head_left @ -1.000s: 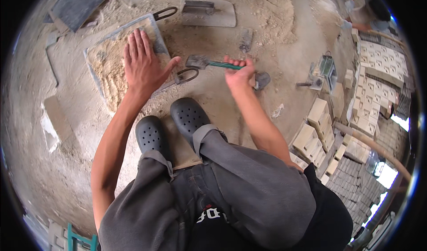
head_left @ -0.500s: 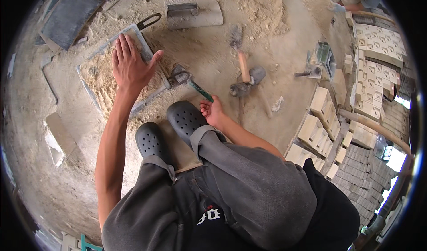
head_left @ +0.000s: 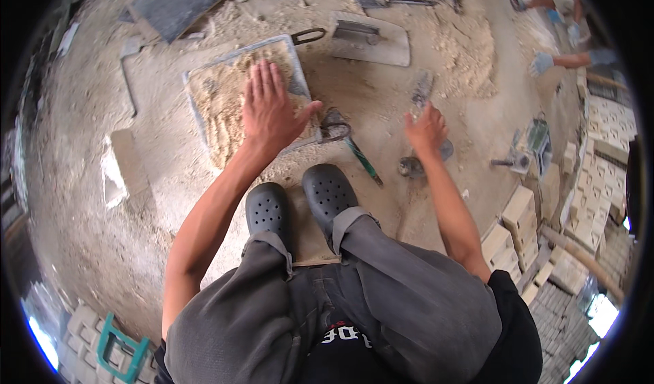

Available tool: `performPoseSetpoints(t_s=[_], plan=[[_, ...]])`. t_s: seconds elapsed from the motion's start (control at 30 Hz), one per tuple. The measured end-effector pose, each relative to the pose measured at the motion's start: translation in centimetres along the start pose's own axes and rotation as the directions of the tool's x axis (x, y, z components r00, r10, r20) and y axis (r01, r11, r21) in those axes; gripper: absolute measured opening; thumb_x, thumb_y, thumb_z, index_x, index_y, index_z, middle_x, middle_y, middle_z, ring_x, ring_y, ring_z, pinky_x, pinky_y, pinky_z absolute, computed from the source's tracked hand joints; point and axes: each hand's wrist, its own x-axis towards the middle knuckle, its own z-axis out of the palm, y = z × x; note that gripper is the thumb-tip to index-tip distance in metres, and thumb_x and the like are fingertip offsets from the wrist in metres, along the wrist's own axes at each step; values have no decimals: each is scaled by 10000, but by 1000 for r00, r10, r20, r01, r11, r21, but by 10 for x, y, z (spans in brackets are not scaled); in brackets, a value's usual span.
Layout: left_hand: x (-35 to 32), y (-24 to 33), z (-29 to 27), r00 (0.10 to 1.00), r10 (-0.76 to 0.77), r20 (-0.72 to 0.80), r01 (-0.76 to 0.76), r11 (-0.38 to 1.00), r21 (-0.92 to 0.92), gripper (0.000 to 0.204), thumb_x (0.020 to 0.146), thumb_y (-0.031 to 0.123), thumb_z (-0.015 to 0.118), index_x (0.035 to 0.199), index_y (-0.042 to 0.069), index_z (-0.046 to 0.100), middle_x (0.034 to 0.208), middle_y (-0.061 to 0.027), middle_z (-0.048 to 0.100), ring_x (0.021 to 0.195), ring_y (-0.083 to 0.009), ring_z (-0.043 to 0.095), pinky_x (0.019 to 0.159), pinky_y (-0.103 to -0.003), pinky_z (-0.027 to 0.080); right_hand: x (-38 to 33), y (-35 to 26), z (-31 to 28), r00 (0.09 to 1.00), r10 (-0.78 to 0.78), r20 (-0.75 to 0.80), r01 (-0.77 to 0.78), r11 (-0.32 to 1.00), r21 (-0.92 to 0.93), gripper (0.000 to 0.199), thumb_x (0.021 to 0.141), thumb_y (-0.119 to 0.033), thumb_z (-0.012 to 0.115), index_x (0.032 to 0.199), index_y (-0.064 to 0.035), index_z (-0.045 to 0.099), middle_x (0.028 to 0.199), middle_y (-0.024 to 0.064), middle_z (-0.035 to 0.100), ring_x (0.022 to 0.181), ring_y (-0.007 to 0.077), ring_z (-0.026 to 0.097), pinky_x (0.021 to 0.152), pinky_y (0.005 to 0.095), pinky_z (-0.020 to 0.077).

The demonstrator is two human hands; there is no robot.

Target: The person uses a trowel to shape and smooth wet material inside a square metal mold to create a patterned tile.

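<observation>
I'm pressing my left hand (head_left: pixel 272 112) flat, fingers spread, on the sand-filled tray (head_left: pixel 204 77); my right hand (head_left: pixel 426 129) is closing around the hammer (head_left: pixel 424 159), trowel (head_left: pixel 354 149) lying between.

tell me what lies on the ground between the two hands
In the head view, a green-handled trowel lies on sandy ground between the left hand and right hand.

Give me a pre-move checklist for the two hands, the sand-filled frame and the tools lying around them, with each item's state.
1. Left hand flat on the sand in the frame: ok.
2. Right hand over the mallet; closed grip: cannot tell.
3. Green-handled trowel free on the ground between the hands: ok.
4. Both shoes planted clear of the frame: ok.
5. Gloved co-worker's hands far off, upper right: ok.
</observation>
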Motion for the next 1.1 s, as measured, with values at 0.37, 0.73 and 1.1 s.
performPoseSetpoints(t_s=[0.37, 0.73, 1.1], plan=[[-24, -55, -10, 986, -121, -116, 113, 991, -72, 1083, 923, 762, 377, 1547, -91, 142, 1632, -272, 115, 1536, -372, 33, 1249, -435, 46, 31, 45, 20, 978, -188, 85, 140, 908, 394, 383, 973, -168, 540, 1348, -124, 607, 1025, 200, 659, 980, 365, 644, 842, 423, 505], [-105, -40, 5, 990, -42, -136, 13, 978, -210, 1190, 787, 760, 591, 1517, -112, 241, 1618, -259, 200, 1524, -371, 152, 1237, -461, 129, -88, -141, -154, 608, -787, 103, 699, 593, 400, 400, 941, -134, 566, 1336, -148, 623, 889, 158, 616, 755, 362, 670, 684, 458, 558], [-111, -108, 7, 967, -167, -190, 113, 957, -267, 1323, 718, 893, 534, 1528, -105, 218, 1614, -322, 94, 1530, -413, 56, 1236, -496, 86, -41, -227, -147, 369, -916, 159, 892, 397, 217, 394, 932, -148, 572, 1321, -154, 630, 829, 169, 630, 737, 390, 675, 655, 490, 556]])
